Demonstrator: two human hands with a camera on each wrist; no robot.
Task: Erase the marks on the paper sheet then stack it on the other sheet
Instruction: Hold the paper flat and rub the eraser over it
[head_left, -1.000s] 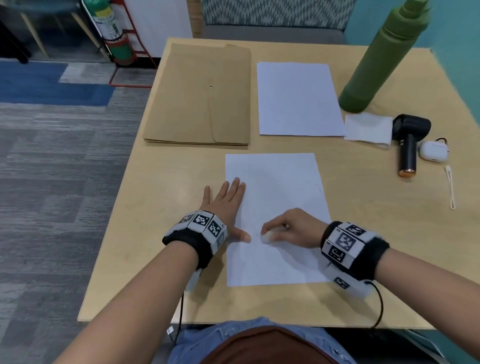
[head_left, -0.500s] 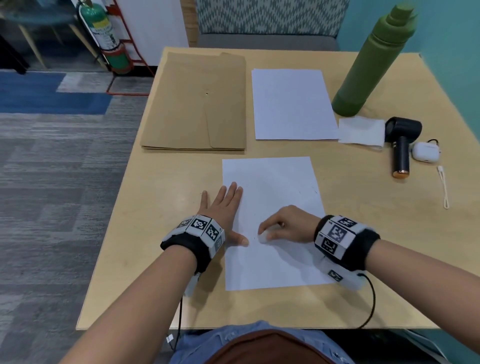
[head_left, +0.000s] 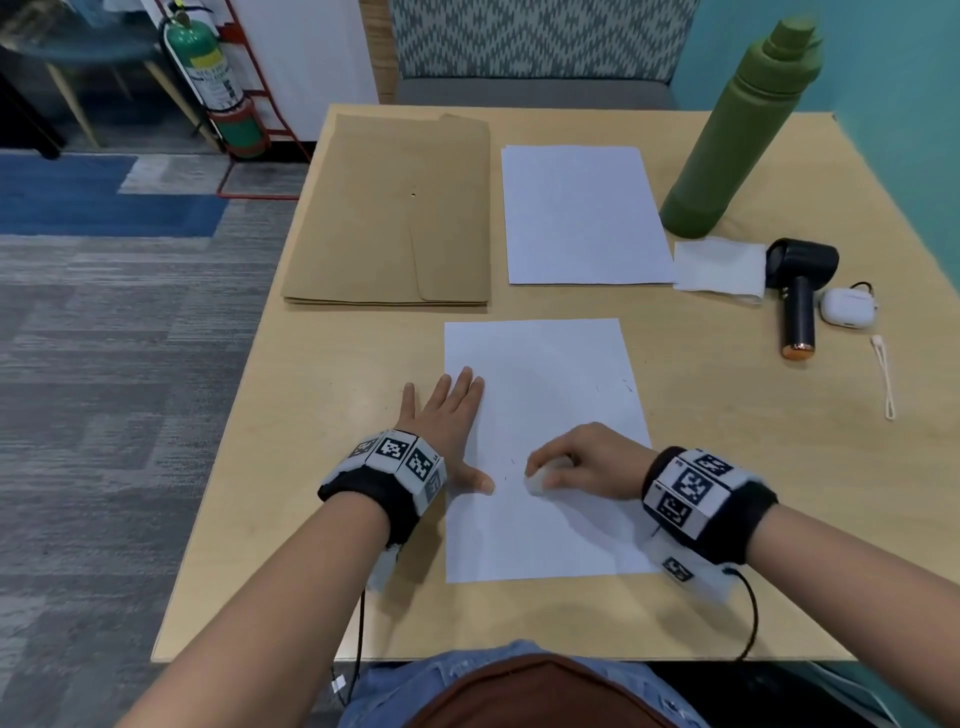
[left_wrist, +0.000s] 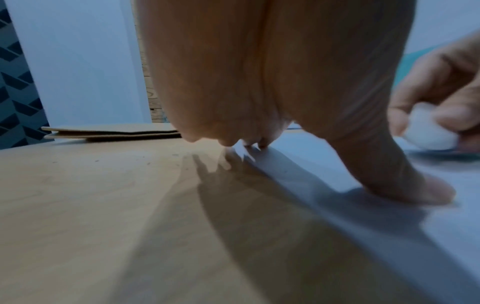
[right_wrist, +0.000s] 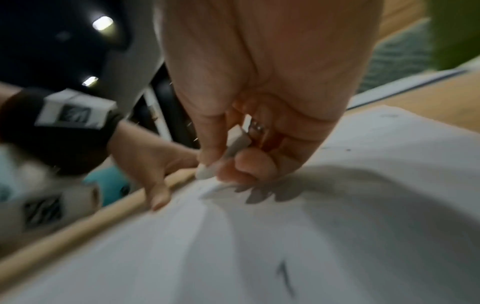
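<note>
A white paper sheet (head_left: 545, 395) lies near me on the wooden table, with small dark marks by its right edge and near the eraser. My right hand (head_left: 582, 462) pinches a white eraser (head_left: 537, 480) and holds its tip on the sheet. The eraser (right_wrist: 233, 148) shows between thumb and fingers in the right wrist view, and the eraser (left_wrist: 428, 131) also appears in the left wrist view. My left hand (head_left: 447, 415) lies flat, fingers straight, over the sheet's left edge, thumb pressing on the paper. A second blank sheet (head_left: 582, 213) lies farther back.
A stack of brown envelopes (head_left: 395, 213) lies at the back left. A green bottle (head_left: 737, 130) stands at the back right. To the right lie a folded tissue (head_left: 722, 267), a black handheld fan (head_left: 797, 296), a white earbud case (head_left: 849, 309) and a white strap (head_left: 883, 374).
The right hand with the eraser has shifted slightly right on the sheet, away from the left thumb. The left hand stays flat in place.
</note>
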